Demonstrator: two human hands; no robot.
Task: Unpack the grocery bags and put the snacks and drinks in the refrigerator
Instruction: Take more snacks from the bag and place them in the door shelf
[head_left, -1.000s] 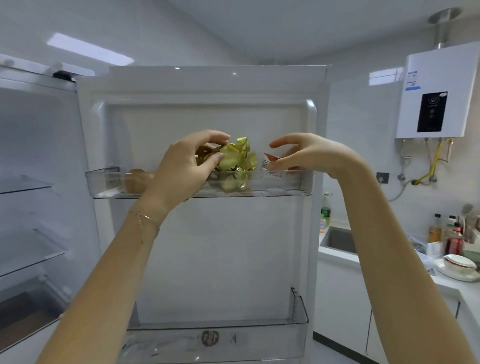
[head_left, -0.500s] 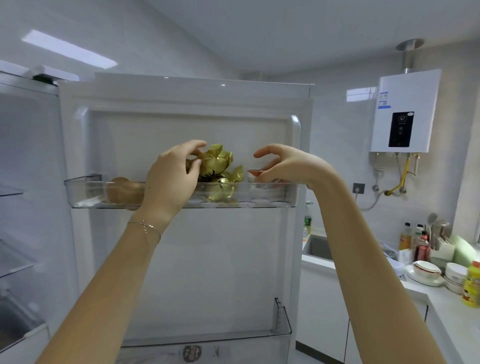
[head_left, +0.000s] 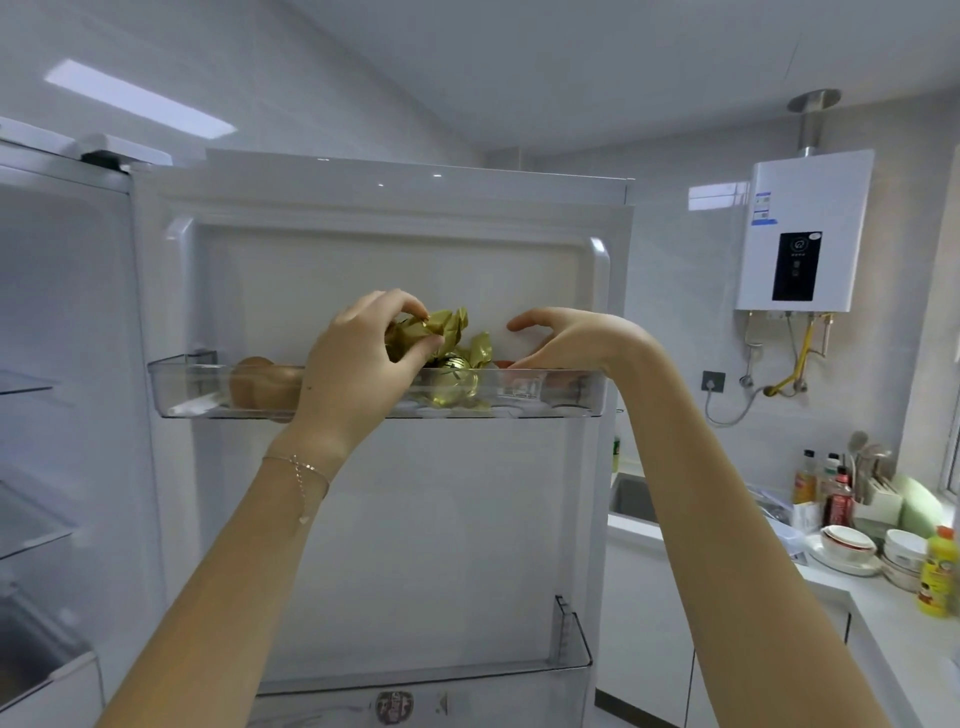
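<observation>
Left hand (head_left: 363, 364) pinches gold-wrapped snack (head_left: 448, 326) over the refrigerator door shelf (head_left: 550, 397).

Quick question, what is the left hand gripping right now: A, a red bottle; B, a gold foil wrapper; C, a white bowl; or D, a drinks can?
B: the left hand has its fingers curled round the crinkled gold foil wrapper, just above the upper door shelf of the open refrigerator.
</observation>
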